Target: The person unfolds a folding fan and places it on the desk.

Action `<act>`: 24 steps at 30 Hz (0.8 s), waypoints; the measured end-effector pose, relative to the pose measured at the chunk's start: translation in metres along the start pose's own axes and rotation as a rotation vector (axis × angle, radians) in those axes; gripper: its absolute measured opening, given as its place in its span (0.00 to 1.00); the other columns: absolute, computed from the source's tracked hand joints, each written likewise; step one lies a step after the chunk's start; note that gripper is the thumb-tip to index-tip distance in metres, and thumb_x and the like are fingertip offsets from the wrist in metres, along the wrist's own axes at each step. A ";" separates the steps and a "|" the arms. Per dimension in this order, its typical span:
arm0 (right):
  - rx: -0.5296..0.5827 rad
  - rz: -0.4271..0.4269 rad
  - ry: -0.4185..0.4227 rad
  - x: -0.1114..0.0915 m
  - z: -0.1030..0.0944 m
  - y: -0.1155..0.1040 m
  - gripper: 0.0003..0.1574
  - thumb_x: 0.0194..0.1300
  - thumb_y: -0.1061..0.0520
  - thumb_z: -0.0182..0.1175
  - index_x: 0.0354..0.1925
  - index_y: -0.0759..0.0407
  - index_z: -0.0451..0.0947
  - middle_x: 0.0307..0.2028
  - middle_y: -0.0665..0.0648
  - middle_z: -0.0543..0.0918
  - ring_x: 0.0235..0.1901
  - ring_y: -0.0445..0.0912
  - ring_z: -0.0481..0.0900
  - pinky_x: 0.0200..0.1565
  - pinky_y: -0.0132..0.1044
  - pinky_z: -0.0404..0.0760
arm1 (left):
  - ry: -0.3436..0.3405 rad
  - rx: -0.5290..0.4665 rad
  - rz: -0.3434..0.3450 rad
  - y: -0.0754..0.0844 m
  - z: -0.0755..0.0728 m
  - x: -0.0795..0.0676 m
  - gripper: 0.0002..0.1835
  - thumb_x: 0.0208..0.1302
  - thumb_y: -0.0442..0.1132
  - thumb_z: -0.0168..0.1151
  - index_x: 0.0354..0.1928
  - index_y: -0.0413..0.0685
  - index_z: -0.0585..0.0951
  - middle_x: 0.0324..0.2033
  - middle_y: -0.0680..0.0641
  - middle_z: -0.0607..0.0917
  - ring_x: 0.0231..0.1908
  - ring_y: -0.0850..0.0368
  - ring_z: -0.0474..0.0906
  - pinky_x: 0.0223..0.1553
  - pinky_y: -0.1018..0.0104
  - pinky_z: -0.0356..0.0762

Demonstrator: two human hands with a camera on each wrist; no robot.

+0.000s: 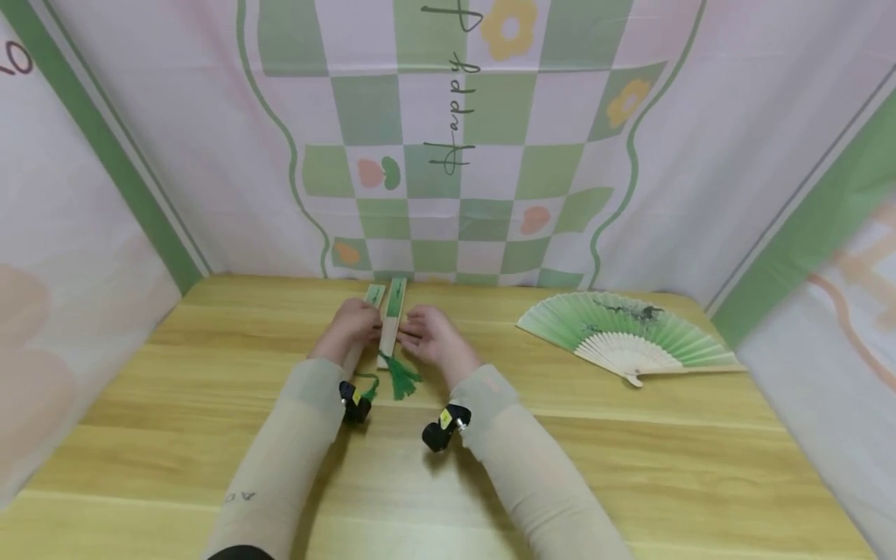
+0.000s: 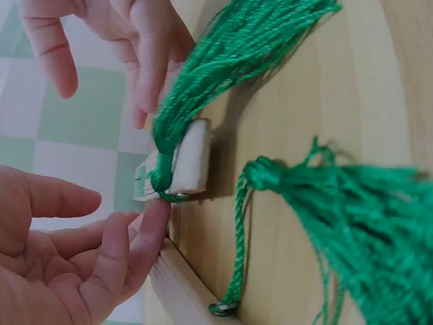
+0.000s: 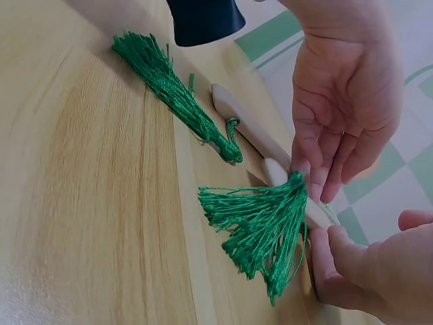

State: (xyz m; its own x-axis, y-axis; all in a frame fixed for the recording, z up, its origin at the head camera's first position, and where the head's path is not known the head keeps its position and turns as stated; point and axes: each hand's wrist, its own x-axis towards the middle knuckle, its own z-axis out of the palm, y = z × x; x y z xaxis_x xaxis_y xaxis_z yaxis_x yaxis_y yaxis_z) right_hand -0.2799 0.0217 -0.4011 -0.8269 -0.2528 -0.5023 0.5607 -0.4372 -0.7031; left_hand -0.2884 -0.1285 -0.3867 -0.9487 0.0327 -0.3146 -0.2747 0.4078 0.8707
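Two folded fans with pale wooden sticks and green tassels lie side by side, running away from me. My left hand (image 1: 355, 320) reaches across the left folded fan (image 1: 376, 294), its fingertips right at the left side of the right folded fan (image 1: 396, 299). On the other side my right hand (image 1: 432, 334) has its fingers at that same fan's edge. Both hands have loosely extended fingers, and neither thumb closes round the fan. The right fan's green tassel (image 3: 260, 227) spreads toward me; the left fan's tassel (image 2: 352, 223) hangs from a cord loop. My left hand partly hides the left fan.
An opened green-and-white fan (image 1: 623, 330) with a dark painted design lies at the right of the wooden table (image 1: 392, 498). A checkered cloth (image 1: 434, 210) hangs behind the table's back edge. Each sleeve carries a small black wrist camera (image 1: 444, 428).
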 end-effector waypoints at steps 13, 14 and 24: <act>-0.217 -0.033 0.094 -0.002 0.000 0.003 0.22 0.72 0.62 0.48 0.60 0.70 0.70 0.54 0.67 0.80 0.45 0.51 0.83 0.43 0.29 0.81 | -0.031 0.028 -0.038 -0.007 -0.004 0.008 0.15 0.69 0.30 0.53 0.52 0.24 0.78 0.35 0.45 0.78 0.27 0.61 0.75 0.30 0.76 0.77; -0.239 -0.042 0.102 -0.002 0.000 0.003 0.20 0.71 0.62 0.48 0.58 0.70 0.71 0.49 0.65 0.82 0.39 0.49 0.83 0.37 0.27 0.80 | -0.038 -0.003 -0.044 -0.008 -0.003 0.008 0.16 0.69 0.29 0.53 0.52 0.24 0.78 0.34 0.46 0.78 0.27 0.62 0.75 0.29 0.76 0.77; -0.344 -0.100 0.090 -0.003 -0.010 0.007 0.16 0.68 0.67 0.56 0.52 0.72 0.80 0.23 0.51 0.83 0.22 0.40 0.80 0.25 0.23 0.76 | -0.113 -0.128 -0.066 -0.016 -0.002 0.005 0.16 0.71 0.33 0.56 0.55 0.27 0.78 0.25 0.52 0.81 0.24 0.65 0.76 0.28 0.78 0.76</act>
State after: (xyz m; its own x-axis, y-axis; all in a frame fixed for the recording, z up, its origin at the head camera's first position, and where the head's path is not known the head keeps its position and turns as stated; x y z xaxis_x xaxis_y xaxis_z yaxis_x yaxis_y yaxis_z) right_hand -0.2733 0.0277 -0.4096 -0.8798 -0.1402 -0.4542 0.4715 -0.1362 -0.8713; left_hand -0.2885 -0.1364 -0.4017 -0.9061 0.1149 -0.4072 -0.3607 0.2933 0.8854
